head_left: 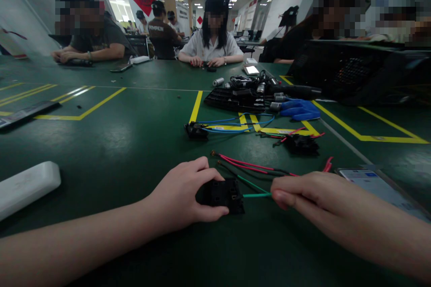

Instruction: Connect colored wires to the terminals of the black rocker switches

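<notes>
My left hand (183,195) grips a small black switch block (225,194) and holds it down on the green table (128,143). My right hand (305,199) pinches a green wire (256,195) that runs into the block's right side. Red and dark wires (256,167) trail away from the block behind my hands. Two similar black blocks lie farther back: one with blue wires (197,131), one with red wires (301,144).
A phone (380,188) lies at the right, a white flat case (23,188) at the left. Behind are a blue glove (299,110), a black grille part (232,98), metal cylinders and a large black housing (353,69). Several people sit along the far side.
</notes>
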A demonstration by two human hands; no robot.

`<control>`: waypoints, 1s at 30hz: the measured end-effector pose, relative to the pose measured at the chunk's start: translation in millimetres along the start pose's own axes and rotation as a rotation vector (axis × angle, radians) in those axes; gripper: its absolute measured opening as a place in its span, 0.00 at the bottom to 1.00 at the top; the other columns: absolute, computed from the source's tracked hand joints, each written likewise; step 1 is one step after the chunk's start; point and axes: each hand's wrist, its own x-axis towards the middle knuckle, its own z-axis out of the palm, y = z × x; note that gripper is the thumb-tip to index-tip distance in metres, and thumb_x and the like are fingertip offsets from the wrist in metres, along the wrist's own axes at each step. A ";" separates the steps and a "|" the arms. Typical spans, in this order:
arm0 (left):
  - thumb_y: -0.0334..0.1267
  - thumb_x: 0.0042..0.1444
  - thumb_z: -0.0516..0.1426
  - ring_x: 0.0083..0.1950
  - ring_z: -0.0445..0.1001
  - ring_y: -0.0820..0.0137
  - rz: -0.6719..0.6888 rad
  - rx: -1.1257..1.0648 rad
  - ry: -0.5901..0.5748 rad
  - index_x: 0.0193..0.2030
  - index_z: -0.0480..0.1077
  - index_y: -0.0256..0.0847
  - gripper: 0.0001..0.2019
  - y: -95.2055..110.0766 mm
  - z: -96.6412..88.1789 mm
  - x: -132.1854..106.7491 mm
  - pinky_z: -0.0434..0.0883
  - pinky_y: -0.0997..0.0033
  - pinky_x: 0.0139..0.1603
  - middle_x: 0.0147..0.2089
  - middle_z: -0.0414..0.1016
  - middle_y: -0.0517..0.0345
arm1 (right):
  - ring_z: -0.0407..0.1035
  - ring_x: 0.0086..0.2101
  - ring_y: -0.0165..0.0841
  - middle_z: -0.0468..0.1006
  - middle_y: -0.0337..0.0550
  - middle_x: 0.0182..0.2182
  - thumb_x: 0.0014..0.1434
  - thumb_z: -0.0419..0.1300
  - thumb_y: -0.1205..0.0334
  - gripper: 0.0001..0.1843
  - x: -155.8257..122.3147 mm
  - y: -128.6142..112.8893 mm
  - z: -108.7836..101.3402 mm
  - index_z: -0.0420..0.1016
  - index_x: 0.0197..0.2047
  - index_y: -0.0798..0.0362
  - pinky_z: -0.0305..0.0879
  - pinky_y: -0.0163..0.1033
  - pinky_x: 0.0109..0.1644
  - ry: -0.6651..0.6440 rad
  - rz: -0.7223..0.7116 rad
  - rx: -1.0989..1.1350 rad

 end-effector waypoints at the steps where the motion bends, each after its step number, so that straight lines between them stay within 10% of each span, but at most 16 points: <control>1: 0.45 0.50 0.66 0.42 0.71 0.62 -0.004 -0.004 -0.002 0.46 0.75 0.44 0.17 0.2 0.0 0.1 0.69 0.62 0.42 0.42 0.67 0.58 | 0.69 0.28 0.34 0.75 0.38 0.25 0.67 0.45 0.54 0.18 -1.1 -0.8 -1.4 0.67 0.29 0.48 0.57 0.38 0.31 0.019 -0.022 0.011; 30: 0.54 0.47 0.68 0.39 0.70 0.64 0.039 0.048 0.071 0.41 0.73 0.43 0.21 -2.0 5.9 -0.1 0.66 0.67 0.36 0.39 0.67 0.59 | 0.67 0.29 0.34 0.74 0.37 0.26 0.67 0.48 0.55 0.17 4.0 -7.3 12.4 0.68 0.28 0.48 0.53 0.37 0.30 -0.187 0.091 0.050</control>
